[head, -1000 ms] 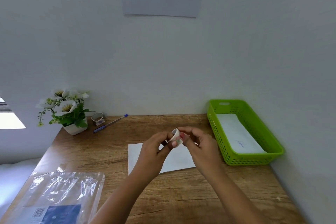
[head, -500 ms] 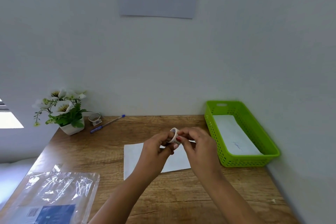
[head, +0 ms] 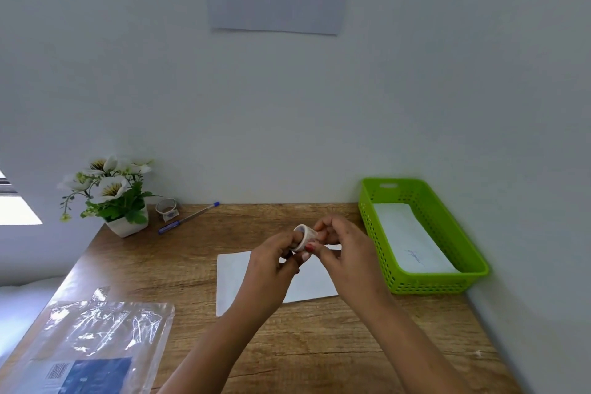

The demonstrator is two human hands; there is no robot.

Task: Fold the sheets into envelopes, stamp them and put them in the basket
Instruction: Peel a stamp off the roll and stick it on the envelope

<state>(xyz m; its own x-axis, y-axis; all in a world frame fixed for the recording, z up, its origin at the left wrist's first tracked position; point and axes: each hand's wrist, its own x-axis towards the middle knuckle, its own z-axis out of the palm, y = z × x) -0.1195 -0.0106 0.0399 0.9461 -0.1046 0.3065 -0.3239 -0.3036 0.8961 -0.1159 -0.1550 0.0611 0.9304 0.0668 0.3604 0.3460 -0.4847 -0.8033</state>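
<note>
Tape roll (head: 305, 235) between left hand (head: 271, 265) and right hand (head: 347, 253), above sheet (head: 233, 278)

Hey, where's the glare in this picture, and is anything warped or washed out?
Head view: glare streaks the plastic bag, lower left. Head view: window at left edge is washed out. Head view: wide-angle distortion splays the table edges.
</note>
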